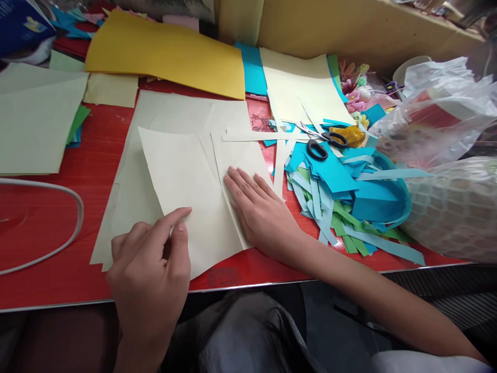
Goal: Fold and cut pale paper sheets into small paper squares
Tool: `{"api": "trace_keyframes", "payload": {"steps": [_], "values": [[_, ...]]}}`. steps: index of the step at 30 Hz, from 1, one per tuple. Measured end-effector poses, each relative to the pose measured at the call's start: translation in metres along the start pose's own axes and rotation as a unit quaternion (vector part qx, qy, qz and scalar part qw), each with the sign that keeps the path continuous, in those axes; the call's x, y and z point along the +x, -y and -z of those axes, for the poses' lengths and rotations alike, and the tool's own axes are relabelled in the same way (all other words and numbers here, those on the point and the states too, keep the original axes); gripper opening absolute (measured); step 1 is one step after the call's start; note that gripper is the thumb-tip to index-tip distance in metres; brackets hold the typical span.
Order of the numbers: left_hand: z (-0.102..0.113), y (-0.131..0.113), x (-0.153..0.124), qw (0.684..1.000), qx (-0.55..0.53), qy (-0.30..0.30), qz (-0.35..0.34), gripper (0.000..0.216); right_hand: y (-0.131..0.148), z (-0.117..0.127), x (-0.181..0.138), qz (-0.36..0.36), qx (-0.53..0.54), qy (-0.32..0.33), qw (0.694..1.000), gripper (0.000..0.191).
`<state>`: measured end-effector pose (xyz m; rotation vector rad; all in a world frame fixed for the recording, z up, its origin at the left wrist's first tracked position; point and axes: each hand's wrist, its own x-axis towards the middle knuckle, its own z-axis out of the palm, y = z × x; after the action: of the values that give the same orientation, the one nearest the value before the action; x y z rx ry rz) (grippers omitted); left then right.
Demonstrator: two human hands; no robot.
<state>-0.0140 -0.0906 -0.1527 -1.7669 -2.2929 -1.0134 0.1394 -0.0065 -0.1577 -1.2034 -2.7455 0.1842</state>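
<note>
Right now the left hand [155,259] pinches the cream sheet [182,160] on the red table [31,290]; the right hand [258,210] lies flat on a narrow panel [246,155], fold or separate, can't tell. Strips [315,197] lie cut; this sheet looks uncut.

I get soft indoor light, small glare spots on the glossy red straight-edged tabletop [58,285], dimness beneath, blurred stretched corners.

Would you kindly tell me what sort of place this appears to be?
Probably a papercraft workspace: on a red table lie black-handled scissors, a heap of blue and green paper scraps, and pale paper under the person's right hand.
</note>
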Motion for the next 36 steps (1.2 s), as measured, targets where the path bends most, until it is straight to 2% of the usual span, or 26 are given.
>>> {"api": "trace_keyframes", "payload": {"steps": [4,21,25,31,36], "values": [[-0.001,0.001,0.000,1.000,-0.002,-0.020,-0.001,0.019,0.000,0.000,0.000,0.003,-0.006,0.005,1.000,0.054],[-0.002,0.004,-0.003,0.999,-0.024,-0.025,0.012,0.019,0.000,0.001,0.001,-0.003,-0.013,0.001,1.000,0.053],[0.001,0.003,-0.002,1.000,-0.001,-0.013,0.022,0.021,-0.001,-0.001,0.000,-0.001,-0.004,-0.002,1.000,0.052],[0.014,0.004,-0.007,0.991,-0.045,0.063,0.112,0.033,-0.004,0.000,0.000,0.004,0.023,-0.029,0.999,0.048],[0.014,0.004,-0.011,0.995,-0.023,0.036,0.095,0.028,-0.004,0.007,-0.005,0.031,0.071,-0.041,0.996,0.047]]}}
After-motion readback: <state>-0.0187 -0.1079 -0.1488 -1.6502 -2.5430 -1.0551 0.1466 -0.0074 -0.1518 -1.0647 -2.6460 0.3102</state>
